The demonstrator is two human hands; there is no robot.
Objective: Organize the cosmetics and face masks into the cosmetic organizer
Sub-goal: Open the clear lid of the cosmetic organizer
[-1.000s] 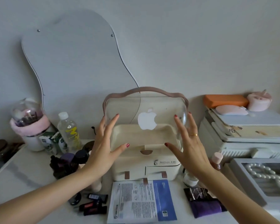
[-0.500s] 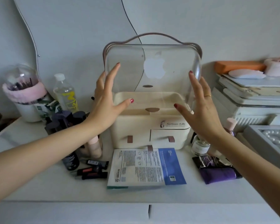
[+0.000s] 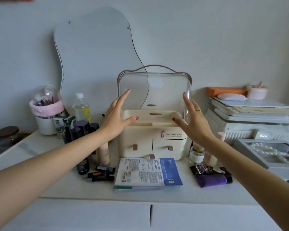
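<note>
A cream cosmetic organizer (image 3: 140, 144) stands at the middle of the white dresser, its clear lid (image 3: 167, 97) raised upright over an empty top tray. My left hand (image 3: 114, 117) lies flat against the lid's left edge and my right hand (image 3: 193, 119) against its right edge, fingers spread. A stack of face mask packets (image 3: 147, 172) lies in front of the organizer. Dark lipsticks (image 3: 102, 173) and dark bottles (image 3: 81, 130) sit to the left. A purple tube (image 3: 212, 179) and a dark sachet (image 3: 203, 169) lie to the right.
A brush holder with a clear dome (image 3: 46, 110) and a water bottle (image 3: 81, 109) stand at back left. A stack of books and boxes (image 3: 250, 117) and a grey jewellery box with pearls (image 3: 267, 152) fill the right. A wavy mirror (image 3: 93, 55) hangs behind.
The lid has swung up from half open to upright under both hands. The camera view has shifted, so the organizer sits lower in the frame.
</note>
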